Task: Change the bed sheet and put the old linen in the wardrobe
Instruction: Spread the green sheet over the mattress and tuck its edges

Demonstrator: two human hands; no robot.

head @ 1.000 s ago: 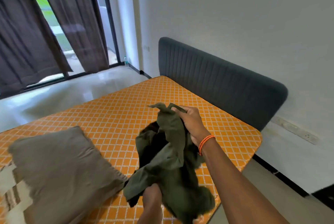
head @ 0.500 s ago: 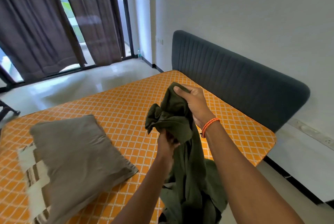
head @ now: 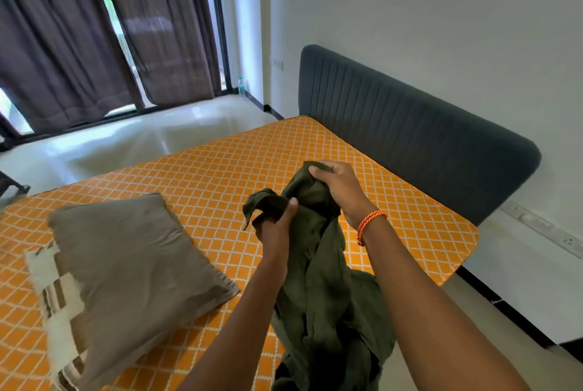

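Both bare forearms reach forward from the lower edge of the view, the right one higher and further out than the left. The right hand (head: 339,188) has its back turned up and its fingers curled down over the top of a crumpled dark olive-green cloth (head: 318,280), with a braided orange and red cord bracelet (head: 369,225) on its wrist. The left hand (head: 274,221) is lower (just beside the right one) and grips a bunched fold of the same cloth, thumb pointing up.

green sheet's (head: 318,289) lower end cut off, striped pillow (head: 53,289) mostly hidden
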